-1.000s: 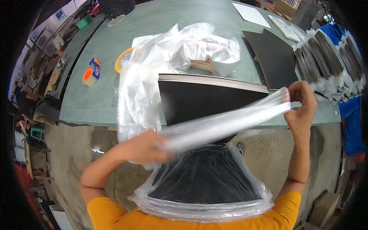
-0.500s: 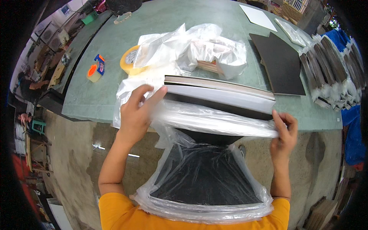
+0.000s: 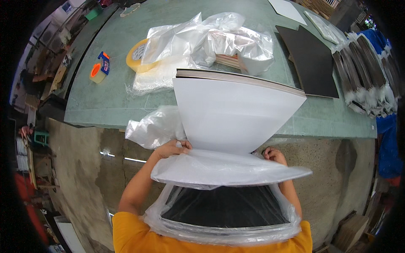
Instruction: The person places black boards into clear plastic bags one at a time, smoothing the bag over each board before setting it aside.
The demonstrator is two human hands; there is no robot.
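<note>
A stack of thin boards [image 3: 240, 80] leans at the table's near edge, its white face [image 3: 236, 114] toward me. Low against that face, my left hand [image 3: 175, 148] pinches the edge of a clear plastic bag [image 3: 228, 166]. The bag spreads in front of both hands, over a flat sheet whose rim shows on the right. My right hand [image 3: 275, 155] is curled by the stack's lower right side, partly behind the plastic; what its fingers hold is hidden. Closer to my body lies a black panel [image 3: 223, 206] under clear plastic. Loose film [image 3: 156, 126] bunches beyond my left hand.
On the green table [image 3: 105, 109] lie a yellow tape roll [image 3: 136, 55], a tape dispenser [image 3: 100, 67] and crumpled plastic [image 3: 181, 42]. Dark boards [image 3: 312, 63] rest at the right, beside plastic-wrapped bundles [image 3: 365, 76]. A white sheet [image 3: 287, 10] lies far back.
Both hands have come down toward my body, the right one also inward. The plastic has come down with them, baring the stack's white face. The view has shifted slightly.
</note>
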